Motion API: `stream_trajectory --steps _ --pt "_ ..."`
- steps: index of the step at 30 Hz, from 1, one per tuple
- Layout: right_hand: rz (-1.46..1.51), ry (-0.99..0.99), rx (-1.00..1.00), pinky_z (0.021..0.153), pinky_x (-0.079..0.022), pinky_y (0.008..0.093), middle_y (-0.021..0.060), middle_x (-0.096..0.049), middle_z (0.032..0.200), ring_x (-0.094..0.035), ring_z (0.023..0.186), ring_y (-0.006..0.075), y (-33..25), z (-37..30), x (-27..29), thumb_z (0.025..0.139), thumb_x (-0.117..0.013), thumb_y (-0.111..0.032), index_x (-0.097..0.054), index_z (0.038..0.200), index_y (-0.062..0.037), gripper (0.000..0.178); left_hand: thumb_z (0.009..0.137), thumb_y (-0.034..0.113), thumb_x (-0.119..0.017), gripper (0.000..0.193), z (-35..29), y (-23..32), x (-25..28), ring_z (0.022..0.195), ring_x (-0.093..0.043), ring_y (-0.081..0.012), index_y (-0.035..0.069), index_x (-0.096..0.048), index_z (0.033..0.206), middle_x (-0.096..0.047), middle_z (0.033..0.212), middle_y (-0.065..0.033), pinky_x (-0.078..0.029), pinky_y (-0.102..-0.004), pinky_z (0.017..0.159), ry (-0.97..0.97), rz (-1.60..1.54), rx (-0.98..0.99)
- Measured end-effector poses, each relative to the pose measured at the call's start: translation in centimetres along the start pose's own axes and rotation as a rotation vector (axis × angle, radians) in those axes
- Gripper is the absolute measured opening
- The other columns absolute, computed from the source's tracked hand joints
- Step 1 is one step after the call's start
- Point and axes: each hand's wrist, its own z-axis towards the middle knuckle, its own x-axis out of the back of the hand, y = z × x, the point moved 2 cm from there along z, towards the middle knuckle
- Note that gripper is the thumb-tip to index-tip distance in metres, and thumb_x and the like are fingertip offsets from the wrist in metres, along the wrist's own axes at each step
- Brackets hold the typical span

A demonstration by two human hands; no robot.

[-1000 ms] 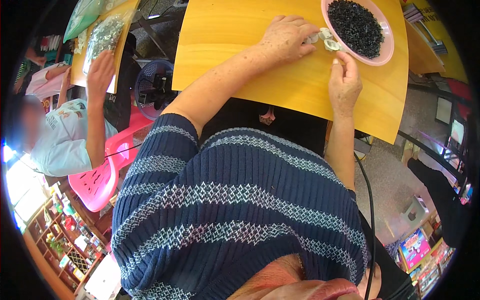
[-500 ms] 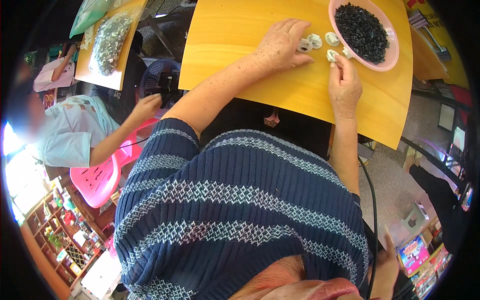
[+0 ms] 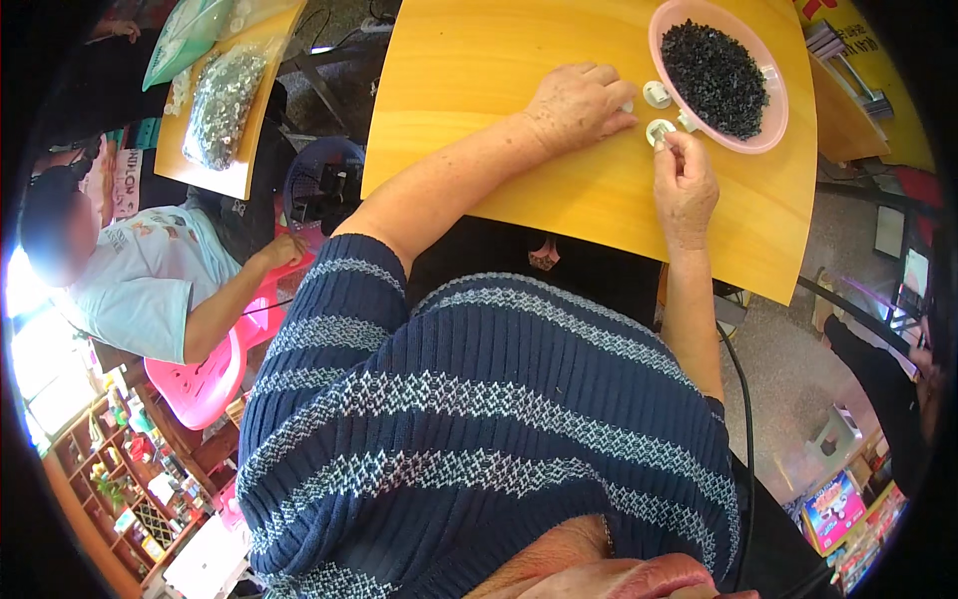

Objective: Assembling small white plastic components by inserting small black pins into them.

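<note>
My left hand (image 3: 582,103) rests on the yellow tabletop with its fingers curled. A bit of a white plastic part (image 3: 627,106) shows at its fingertips; the rest is hidden under the hand. To the right, my right hand (image 3: 687,188) pinches a small round white plastic piece (image 3: 659,131) between thumb and fingers, close to the table. Another round white piece (image 3: 657,95) lies loose between my hands and the pink bowl (image 3: 781,105). One more white piece (image 3: 688,121) sits against the bowl's near rim. Many small black parts (image 3: 714,80) fill the bowl.
The yellow table (image 3: 469,90) ends just in front of me. At left, a second table holds a clear bag of small parts (image 3: 222,105). A person in a light shirt (image 3: 160,265) sits there on a pink chair (image 3: 205,379). A black cable (image 3: 740,389) hangs at my right.
My left hand has closed over the white pieces beside it, now mostly hidden. My right hand still pinches its piece, slightly lower in view. The seated person's arm has lowered.
</note>
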Motion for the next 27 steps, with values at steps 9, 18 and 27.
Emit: stream_trajectory --steps 9,18,27 --pt "0.046 -0.003 -0.011 0.058 -0.043 0.0284 0.0090 -0.055 0.072 -0.054 0.062 0.0195 0.1 -0.4 -0.2 0.075 -0.055 -0.009 -0.053 0.085 -0.0042 0.011 0.086 0.030 -0.041 0.028 -1.3 -3.9 0.7 0.059 -0.055 -0.0155 0.005 -0.050 0.093 -0.059 0.084 -0.0127 -0.044 -0.0261 0.042 0.066 -2.086 0.999" --pt "0.002 0.068 0.090 0.059 -0.043 0.0337 0.0117 -0.055 0.075 -0.055 0.066 0.0255 0.5 0.0 0.5 0.075 -0.054 -0.010 -0.053 0.086 -0.0055 0.012 0.086 0.033 -0.040 0.033 -0.4 -2.7 1.0 0.063 -0.057 -0.0177 0.007 -0.049 0.103 -0.058 0.088 -0.0112 -0.048 -0.0293 0.047 0.065 -2.270 0.873" --pt "0.058 0.105 0.080 0.053 -0.041 0.0382 0.0114 -0.053 0.069 -0.053 0.062 0.0301 -0.1 0.2 1.7 0.072 -0.053 -0.009 -0.050 0.079 -0.0064 0.008 0.084 0.026 -0.046 0.024 -0.3 -2.0 3.6 0.041 -0.041 -0.0054 0.005 -0.050 0.095 -0.055 0.070 -0.0046 -0.033 -0.0179 0.034 0.103 -1.318 0.873"
